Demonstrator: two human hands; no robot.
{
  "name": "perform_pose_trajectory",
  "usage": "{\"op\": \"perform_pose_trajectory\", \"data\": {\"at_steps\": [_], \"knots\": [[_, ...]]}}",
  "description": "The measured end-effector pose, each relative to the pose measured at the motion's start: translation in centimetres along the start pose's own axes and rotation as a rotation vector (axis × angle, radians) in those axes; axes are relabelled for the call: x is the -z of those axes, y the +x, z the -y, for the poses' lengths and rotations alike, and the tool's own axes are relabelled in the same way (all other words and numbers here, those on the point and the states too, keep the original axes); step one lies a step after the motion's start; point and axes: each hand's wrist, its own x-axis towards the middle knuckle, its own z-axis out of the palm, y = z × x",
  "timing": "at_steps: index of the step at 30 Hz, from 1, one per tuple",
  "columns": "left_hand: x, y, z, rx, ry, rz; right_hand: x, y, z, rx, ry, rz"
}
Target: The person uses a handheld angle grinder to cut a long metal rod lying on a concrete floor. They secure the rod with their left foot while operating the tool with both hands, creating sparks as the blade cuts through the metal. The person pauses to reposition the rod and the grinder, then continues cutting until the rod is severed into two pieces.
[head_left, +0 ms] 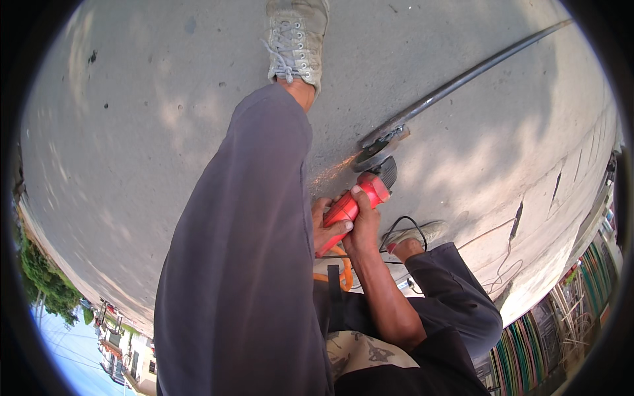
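A red angle grinder [353, 206] is held in both my hands, low over the ground between my legs. Wrapped round the rear of its body is my left hand [325, 224], partly hidden by my leg. My right hand [364, 223] grips the body nearer the dark gear head, thumb along the top. The grinder's disc and guard [378, 153] meet the near end of a long dark metal pipe [456, 82], which lies slanting up to the far right. Orange sparks [333, 170] fly off leftward from the contact.
Grey concrete ground [165, 119] spreads all round. My left shoe [297, 43] stands ahead, my right shoe [429, 232] beside the grinder. A black cord [404, 219] loops by my right forearm, near an orange cable [346, 267]. Coloured upright strips [522, 350] stand at lower right.
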Motion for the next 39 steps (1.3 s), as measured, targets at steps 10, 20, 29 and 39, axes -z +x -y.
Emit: {"op": "perform_pose_trajectory", "data": {"at_steps": [10, 20, 29, 39], "knots": [[-0.1, -1.0, 0.6, -0.048, 0.054, -0.106, 0.0, -0.1, -1.2, 0.011, 0.02, 0.0], [0.5, -1.4, 0.2, 0.024, 0.038, -0.049, 0.3, 0.1, -1.8, -0.021, 0.014, 0.034], [0.4, -0.2, -1.3, 0.001, 0.162, -0.017, 0.3, 0.2, 0.0, 0.028, 0.007, -0.004], [2.2, -0.7, -1.5, 0.037, -0.054, -0.051, -0.3, -0.6, -2.0, -0.027, 0.017, 0.002]]}}
